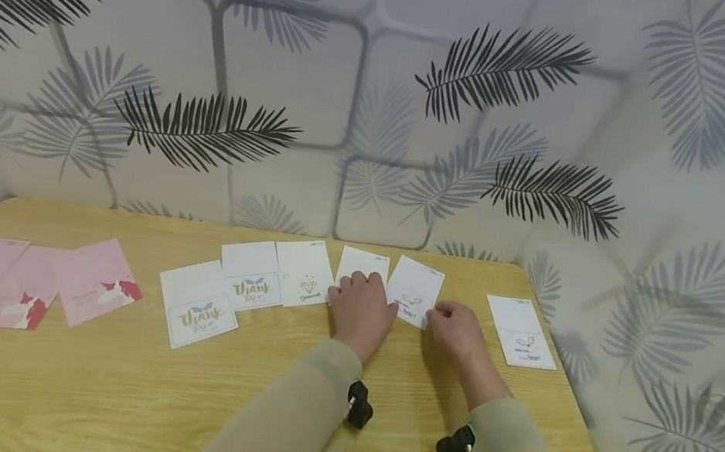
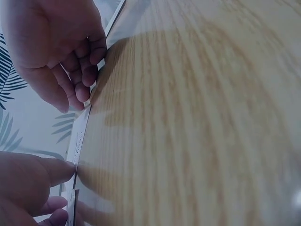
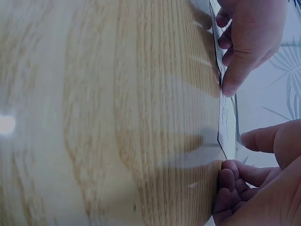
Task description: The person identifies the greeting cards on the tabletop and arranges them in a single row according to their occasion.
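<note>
My left hand (image 1: 363, 308) rests on a white card (image 1: 366, 259), hiding its lower part. The left thumb touches the neighbouring white card with "heart" lettering (image 1: 413, 292). My right hand (image 1: 459, 334) is at that card's lower right edge, its fingers bent and touching the table or the card's corner. In the right wrist view the right thumb (image 3: 258, 140) stands apart from the bent fingers (image 3: 230, 181). The left wrist view shows the left thumb (image 2: 59, 170) against the card's edge (image 2: 81, 134). The cards lie flat.
Left of my hands lie a flower-drawing card (image 1: 304, 276) and two "Thank you" cards (image 1: 253, 272), (image 1: 198, 305). Pink cards (image 1: 97, 284) are at the far left. Another "heart" card (image 1: 521, 332) lies to the right. A patterned wall (image 1: 284, 89) stands behind the wooden table (image 1: 99, 390).
</note>
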The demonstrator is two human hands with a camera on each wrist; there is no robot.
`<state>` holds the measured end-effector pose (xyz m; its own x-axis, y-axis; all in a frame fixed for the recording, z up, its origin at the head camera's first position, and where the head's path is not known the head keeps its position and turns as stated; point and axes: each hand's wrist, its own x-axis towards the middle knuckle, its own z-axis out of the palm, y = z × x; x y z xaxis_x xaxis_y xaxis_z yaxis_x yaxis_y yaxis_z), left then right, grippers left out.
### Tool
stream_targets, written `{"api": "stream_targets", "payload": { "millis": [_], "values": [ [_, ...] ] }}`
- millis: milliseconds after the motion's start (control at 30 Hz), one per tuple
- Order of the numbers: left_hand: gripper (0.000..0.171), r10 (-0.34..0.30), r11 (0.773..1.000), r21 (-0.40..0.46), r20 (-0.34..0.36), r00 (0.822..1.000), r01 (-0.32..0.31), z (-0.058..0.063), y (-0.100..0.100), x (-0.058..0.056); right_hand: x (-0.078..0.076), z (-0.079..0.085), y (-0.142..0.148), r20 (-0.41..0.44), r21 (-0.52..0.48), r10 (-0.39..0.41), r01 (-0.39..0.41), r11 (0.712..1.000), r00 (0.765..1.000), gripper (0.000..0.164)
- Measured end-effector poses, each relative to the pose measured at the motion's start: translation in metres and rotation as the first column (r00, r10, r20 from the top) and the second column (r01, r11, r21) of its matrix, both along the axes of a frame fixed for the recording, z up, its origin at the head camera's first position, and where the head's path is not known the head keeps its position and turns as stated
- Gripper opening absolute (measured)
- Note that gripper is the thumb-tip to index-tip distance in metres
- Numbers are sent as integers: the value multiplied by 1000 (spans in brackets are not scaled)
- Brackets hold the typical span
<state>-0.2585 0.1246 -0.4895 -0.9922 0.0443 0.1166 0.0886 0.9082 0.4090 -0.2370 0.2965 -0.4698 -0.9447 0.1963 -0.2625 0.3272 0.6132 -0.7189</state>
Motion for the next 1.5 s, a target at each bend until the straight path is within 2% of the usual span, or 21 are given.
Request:
{"api": "stream_targets", "payload": {
  "millis": [67,133,367,500,800,1000,1233,1333,1500],
  "values": [
    [46,4,1000,-2,2,1000,-4,-2,1,0,8,13,-8,18,-19,0,0,1000,1000,52],
    [46,7,1000,-9,7,1000,-7,-3,2,-1,11,17,-12,25,-27,-4,5,1000,1000,52],
    [47,8,1000,-19,-8,1000,-8,-12,5,-6,12,17,-13,36,-68,-2,4,998,999,55],
    [46,2,1000,-5,9,1000,-2,-12,5,-7,12,20,-13,41,-83,-4,7,997,999,55],
    [45,15,1000,0,58,998,-15,-3,4,-7,8,20,-14,60,-103,-26,32,994,998,50],
    [37,16,1000,-5,104,994,-15,5,6,-5,9,21,-14,57,-97,-27,33,995,998,50],
    [26,24,1000,3,75,997,-25,9,6,0,11,19,-13,43,-101,-25,29,994,999,51],
    [17,30,1000,4,70,997,-30,9,7,0,13,19,-14,42,-110,-20,25,994,999,50],
    [14,37,999,23,84,996,-39,9,7,-2,15,19,-16,27,-129,-10,13,992,1000,49]
  ]
}}
